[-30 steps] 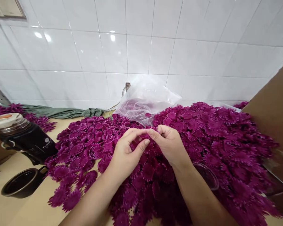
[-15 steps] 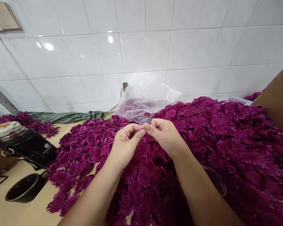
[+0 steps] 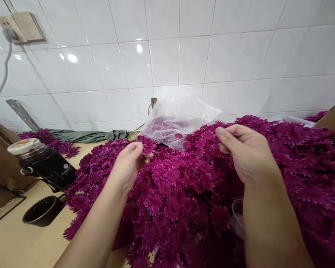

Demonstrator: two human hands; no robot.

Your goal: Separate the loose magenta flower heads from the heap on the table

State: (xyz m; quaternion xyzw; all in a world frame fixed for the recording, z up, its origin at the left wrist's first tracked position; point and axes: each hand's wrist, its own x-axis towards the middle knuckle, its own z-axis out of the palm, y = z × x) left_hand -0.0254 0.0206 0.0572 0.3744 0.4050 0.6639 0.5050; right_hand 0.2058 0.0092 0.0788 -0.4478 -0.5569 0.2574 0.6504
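My left hand (image 3: 131,160) is closed in a pinch on a magenta artificial flower head (image 3: 148,145), held above the left part of the pile. Over the right part of the pile is my right hand (image 3: 244,150), thumb and fingers pressed together. Whatever lies between those fingertips cannot be told apart from the flowers behind. Under and around both hands spreads a large heap of magenta artificial flower heads (image 3: 171,208). Just beyond the hands, a clear plastic bag (image 3: 181,111) leans on the wall with some magenta pieces inside.
At left stand a black flask (image 3: 48,167) with a white lid and a dark mug (image 3: 43,211). Part of a clear plastic container (image 3: 238,219) shows beside my right forearm. Cardboard (image 3: 332,119) rises at far right. Behind is a white tiled wall (image 3: 162,59) with a socket (image 3: 21,28).
My hands were together at the fingertips and have moved apart, left and right. A flower head now shows in my left hand. The view has shifted slightly to the left.
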